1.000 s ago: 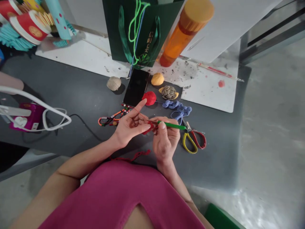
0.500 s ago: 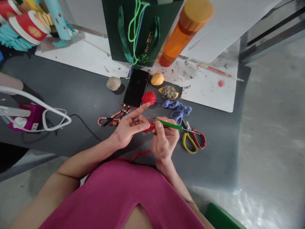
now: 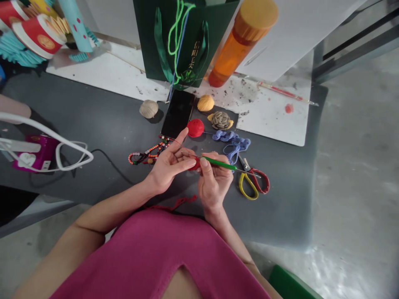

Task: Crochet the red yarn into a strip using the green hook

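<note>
Between thumb and fingers my left hand (image 3: 166, 166) pinches a small red crochet piece (image 3: 195, 163), its index finger stretched toward the red yarn ball (image 3: 195, 128). My right hand (image 3: 215, 180) grips a crochet hook with a green handle (image 3: 220, 163); the metal tip points left at the red piece, and a second metal end sticks out to the right. Fingers partly hide the red piece. Just beyond my hands lie a dark phone (image 3: 178, 114), a beaded string (image 3: 149, 154) and blue crochet work (image 3: 233, 141). Scissors (image 3: 254, 182) with yellow and red handles rest right of my right hand.
Farther back are a beige yarn ball (image 3: 149, 109), a yellow yarn ball (image 3: 205, 103) and a crocheted flower (image 3: 221, 121). A dark green bag (image 3: 187, 45) and an orange bottle (image 3: 240, 45) stand behind. A purple box (image 3: 37, 153) with white cables is at left.
The hook has shifted slightly left and tilted a little, its tip now over my left fingers. My left index finger has moved slightly left and up.
</note>
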The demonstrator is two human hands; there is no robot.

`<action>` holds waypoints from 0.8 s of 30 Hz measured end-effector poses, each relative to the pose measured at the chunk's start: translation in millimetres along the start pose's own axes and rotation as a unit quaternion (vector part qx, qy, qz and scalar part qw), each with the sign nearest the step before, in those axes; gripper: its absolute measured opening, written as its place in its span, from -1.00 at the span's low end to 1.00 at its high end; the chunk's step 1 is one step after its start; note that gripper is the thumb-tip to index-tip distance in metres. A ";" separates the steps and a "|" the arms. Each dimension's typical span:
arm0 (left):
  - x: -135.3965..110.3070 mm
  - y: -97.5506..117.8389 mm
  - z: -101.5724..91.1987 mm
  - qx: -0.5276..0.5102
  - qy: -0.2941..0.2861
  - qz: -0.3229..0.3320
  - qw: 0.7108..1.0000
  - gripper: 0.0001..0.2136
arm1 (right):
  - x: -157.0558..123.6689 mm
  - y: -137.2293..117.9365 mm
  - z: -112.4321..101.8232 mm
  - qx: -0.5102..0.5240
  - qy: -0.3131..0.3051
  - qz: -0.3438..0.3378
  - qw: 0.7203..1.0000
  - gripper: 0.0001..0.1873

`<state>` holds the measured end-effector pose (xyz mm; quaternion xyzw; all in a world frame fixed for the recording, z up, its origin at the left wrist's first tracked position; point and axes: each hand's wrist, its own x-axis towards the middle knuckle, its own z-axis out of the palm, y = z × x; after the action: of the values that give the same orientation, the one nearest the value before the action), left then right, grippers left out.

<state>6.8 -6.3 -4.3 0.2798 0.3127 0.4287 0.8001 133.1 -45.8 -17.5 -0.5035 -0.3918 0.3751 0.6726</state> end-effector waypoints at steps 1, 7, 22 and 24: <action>-0.2 0.1 0.3 0.000 0.002 0.001 1.000 -0.12 | 0.2 0.0 0.3 -0.011 -0.001 -0.002 1.000 -0.96; -2.3 0.4 3.3 0.029 0.043 0.035 0.998 -0.09 | 3.5 -4.8 -2.7 -0.162 -0.021 -0.134 0.977 -0.91; 1.4 6.2 2.4 -0.057 0.013 -0.060 0.996 -0.40 | 9.8 1.6 -1.6 0.071 -0.019 0.055 0.996 -0.83; 1.8 9.0 1.9 -0.066 0.006 -0.070 0.995 -0.44 | 12.5 0.6 -5.3 0.052 -0.032 0.060 0.996 -0.78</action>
<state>4.4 -0.8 2.8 0.2014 0.3074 0.3925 0.8431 143.0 -36.5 -17.2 -0.4779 -0.3621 0.4503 0.6616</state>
